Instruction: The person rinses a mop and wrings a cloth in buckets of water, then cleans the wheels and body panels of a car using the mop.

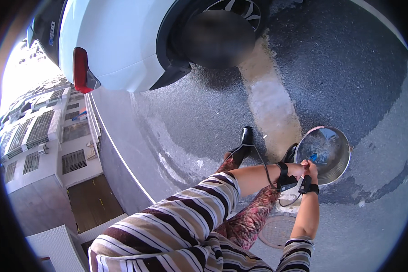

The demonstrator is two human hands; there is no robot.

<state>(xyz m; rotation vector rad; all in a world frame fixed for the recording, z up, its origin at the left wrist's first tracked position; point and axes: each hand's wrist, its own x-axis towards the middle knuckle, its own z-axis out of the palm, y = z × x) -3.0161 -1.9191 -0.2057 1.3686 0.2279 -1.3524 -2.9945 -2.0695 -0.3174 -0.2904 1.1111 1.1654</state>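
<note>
Both hands meet at the near rim of a metal bucket [337, 165] of water standing on wet asphalt. The left hand [300, 168] and right hand [312, 170] seem closed on something blue [313, 157], though it is too small to be sure. Tugging the rim could tip water over the black shoes [245, 140] (just left). A white car [122, 41] stands well behind; a manhole cover [276, 231] lies nearer.
</note>
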